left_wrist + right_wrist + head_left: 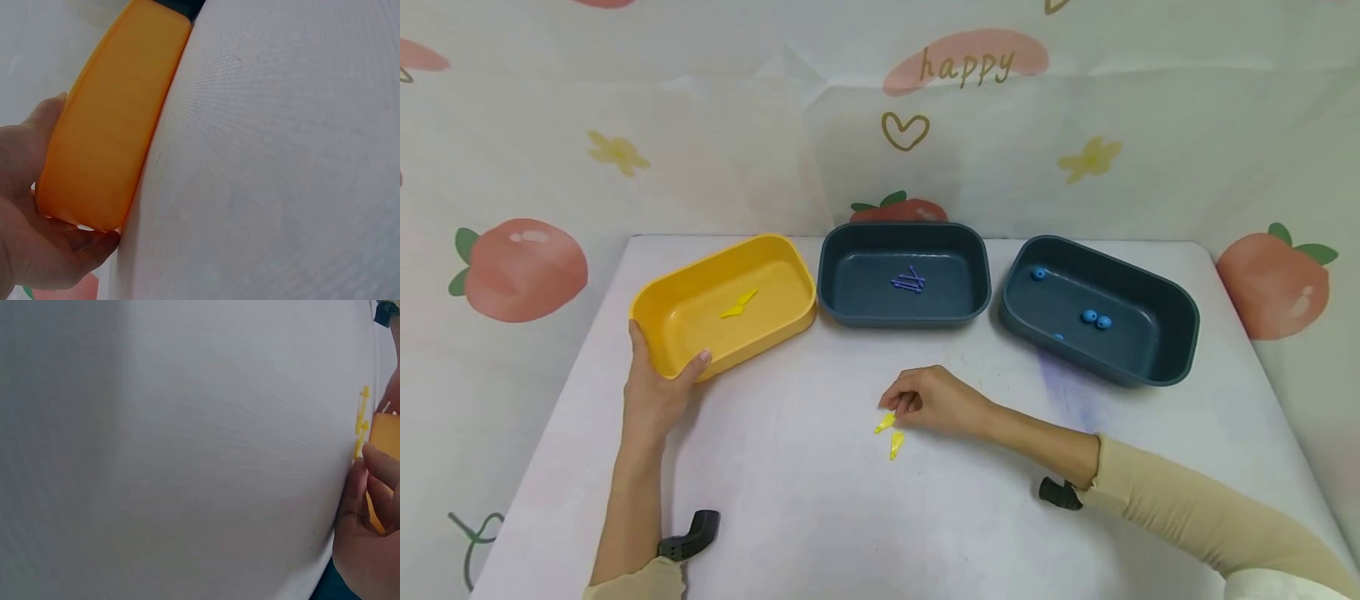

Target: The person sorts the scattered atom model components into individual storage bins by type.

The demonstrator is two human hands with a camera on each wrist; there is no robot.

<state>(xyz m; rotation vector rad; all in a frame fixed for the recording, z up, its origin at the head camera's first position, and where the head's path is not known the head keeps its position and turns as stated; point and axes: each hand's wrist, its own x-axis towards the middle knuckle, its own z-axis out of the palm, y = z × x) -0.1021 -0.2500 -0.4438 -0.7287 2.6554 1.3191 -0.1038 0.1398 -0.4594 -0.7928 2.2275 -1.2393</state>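
Observation:
On the left, my left hand [657,392] grips the near-left corner of a yellow bin [760,348], its thumb over the near rim. The left wrist view shows fingers around the bin's end wall [106,137]. Two small yellow plastic pieces [737,304] lie inside it. Mid-table, my right hand [940,402] hovers low with bent fingers, thumb and forefinger slightly apart at one small yellow piece [884,423]. A second yellow piece [897,445] lies just nearer on the table. Both also show in the right wrist view, beside the fingertips [367,450].
A dark blue bin [902,320] at the back middle holds several purple rod-like pieces [910,282]. Another dark blue bin [1075,354], angled at the right, contains several blue beads [1090,317]. Behind the white table [790,500] hangs a printed cloth [737,108].

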